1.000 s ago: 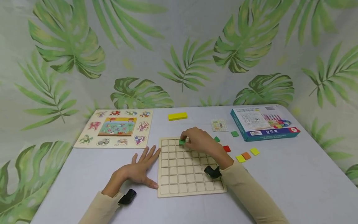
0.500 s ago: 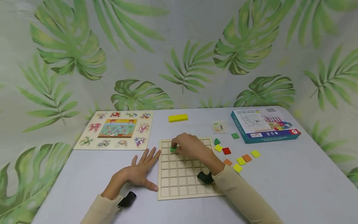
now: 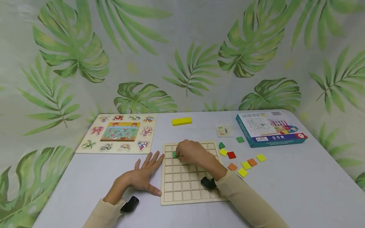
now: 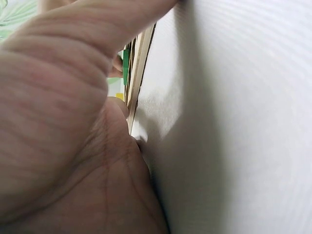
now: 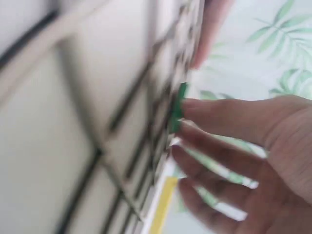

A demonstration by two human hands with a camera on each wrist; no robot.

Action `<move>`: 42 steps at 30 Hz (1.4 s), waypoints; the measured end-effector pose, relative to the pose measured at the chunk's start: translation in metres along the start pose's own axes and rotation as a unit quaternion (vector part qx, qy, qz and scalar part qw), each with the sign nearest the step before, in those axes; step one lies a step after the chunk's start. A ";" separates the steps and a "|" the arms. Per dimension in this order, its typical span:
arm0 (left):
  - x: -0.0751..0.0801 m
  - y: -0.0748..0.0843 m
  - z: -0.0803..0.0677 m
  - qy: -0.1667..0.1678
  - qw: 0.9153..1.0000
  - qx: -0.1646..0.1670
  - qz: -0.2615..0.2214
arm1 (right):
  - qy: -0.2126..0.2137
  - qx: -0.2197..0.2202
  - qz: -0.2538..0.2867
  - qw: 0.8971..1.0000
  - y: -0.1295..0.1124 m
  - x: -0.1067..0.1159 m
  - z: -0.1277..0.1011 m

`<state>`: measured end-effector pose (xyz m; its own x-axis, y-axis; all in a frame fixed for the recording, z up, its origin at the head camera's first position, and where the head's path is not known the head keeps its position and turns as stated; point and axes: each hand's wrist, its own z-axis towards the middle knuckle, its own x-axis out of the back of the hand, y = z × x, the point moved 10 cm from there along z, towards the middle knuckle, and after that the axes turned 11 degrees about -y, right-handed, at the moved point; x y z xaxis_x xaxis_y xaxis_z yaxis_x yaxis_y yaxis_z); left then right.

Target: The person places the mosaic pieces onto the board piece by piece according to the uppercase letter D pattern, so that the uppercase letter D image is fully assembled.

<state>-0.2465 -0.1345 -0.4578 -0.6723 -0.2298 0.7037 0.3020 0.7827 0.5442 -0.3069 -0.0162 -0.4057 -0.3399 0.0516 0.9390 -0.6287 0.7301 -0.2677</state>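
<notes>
While our right hand (image 3: 190,152) pinches the green tile (image 3: 175,155) into a cell near the far left corner of the wooden grid board (image 3: 188,186), our left hand (image 3: 142,177) lies flat with fingers spread, touching the board's left edge. We judge the work is only beginning: every other cell looks empty, and the loose tiles (image 3: 246,164) wait on the table beside the board's right edge.

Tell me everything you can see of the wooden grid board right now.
The wooden grid board is a pale, square, flat tray of light wood, divided by thin dark lines into rows of small square cells. It lies flat on the white table, near its front edge. The left hand rests flat beside it, fingertips and thumb at its left edge. The right hand reaches over it, pressing a green tile into a cell near the far left corner. The visible cells otherwise look unfilled.
</notes>
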 end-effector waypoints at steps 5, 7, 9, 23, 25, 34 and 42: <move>0.001 0.001 -0.001 0.000 1.000 0.001 -0.001 | -0.039 -0.025 -0.048 0.998 0.001 -0.006 -0.007; 0.001 0.001 -0.001 0.000 1.000 0.001 -0.001 | -0.048 -0.026 -0.061 0.997 0.002 -0.007 -0.009; 0.001 0.001 -0.001 0.000 1.000 0.000 -0.002 | -0.058 -0.026 -0.063 0.996 0.003 -0.009 -0.011; 0.002 0.001 0.000 0.002 1.000 -0.005 -0.006 | -0.097 -0.023 -0.045 0.994 0.009 -0.013 -0.013; 0.002 0.001 0.000 0.001 1.000 -0.007 -0.010 | -0.101 -0.026 -0.038 0.994 0.010 -0.014 -0.013; 0.002 -0.009 -0.001 -0.001 1.000 0.000 -0.002 | -0.107 -0.016 -0.018 0.994 0.009 -0.012 -0.008; -0.001 -0.006 0.002 -0.004 1.000 -0.004 -0.011 | -0.118 -0.027 0.023 0.992 0.016 -0.014 -0.011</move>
<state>-0.2490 -0.1380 -0.4627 -0.6844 -0.2429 0.6874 0.2922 0.7724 0.5639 -0.3048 0.0024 -0.4210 -0.5252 -0.0701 0.8481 -0.5731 0.7659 -0.2916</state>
